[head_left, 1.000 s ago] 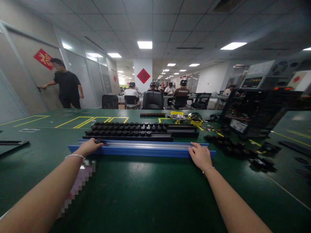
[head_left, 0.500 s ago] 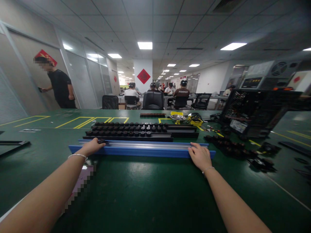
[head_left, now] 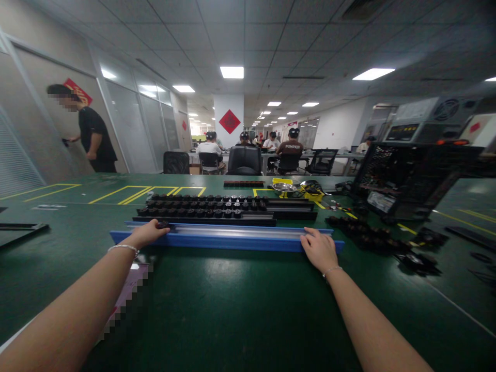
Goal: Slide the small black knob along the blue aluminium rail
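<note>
A long blue rail [head_left: 232,243] with a silvery inner channel lies crosswise on the green table in front of me. My left hand [head_left: 146,235] is at its left end, with thumb and fingers closed on a small black part [head_left: 166,225] over the channel. At the right end, my right hand [head_left: 320,249] grips the rail, its fingertips over the top and inner side. Just behind lie black rails [head_left: 256,219] carrying rows of black round-topped pieces [head_left: 194,212]. My palms are turned away, so the undersides of both grips are hidden.
To the right stand an opened black computer case [head_left: 399,181] and a heap of black parts [head_left: 360,232]. Farther back are a metal bowl [head_left: 284,188] and yellow holders. A black frame [head_left: 23,232] lies at the left. People sit beyond the table; one person [head_left: 95,137] stands by a door.
The small black part in my left hand has shifted very slightly right along the rail. My right hand stays in place. The person by the door has leaned forward.
</note>
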Available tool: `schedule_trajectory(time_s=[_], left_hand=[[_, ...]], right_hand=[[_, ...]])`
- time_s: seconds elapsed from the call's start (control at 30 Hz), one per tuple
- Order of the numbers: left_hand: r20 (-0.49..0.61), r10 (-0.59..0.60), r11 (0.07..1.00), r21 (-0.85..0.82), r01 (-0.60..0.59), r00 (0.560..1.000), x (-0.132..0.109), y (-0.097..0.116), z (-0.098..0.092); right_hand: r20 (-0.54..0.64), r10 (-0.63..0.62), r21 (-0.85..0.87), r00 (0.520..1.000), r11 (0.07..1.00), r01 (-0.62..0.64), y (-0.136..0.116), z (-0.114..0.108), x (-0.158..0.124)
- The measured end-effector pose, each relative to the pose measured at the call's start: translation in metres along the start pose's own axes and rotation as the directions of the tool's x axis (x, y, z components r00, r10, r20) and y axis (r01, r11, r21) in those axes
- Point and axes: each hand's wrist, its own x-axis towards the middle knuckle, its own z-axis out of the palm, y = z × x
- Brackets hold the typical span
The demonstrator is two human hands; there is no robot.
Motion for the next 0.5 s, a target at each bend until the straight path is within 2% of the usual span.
schedule_trajectory(time_s=[0.5], left_hand=[[0.016,0.017,0.999,-0.044,-0.016,1.0,-0.0061,0.0011,-0.0042]], right_hand=[[0.012,0.009,0.003,1.0,1.0,-0.01,-0.001,-0.0022,-0.0004]])
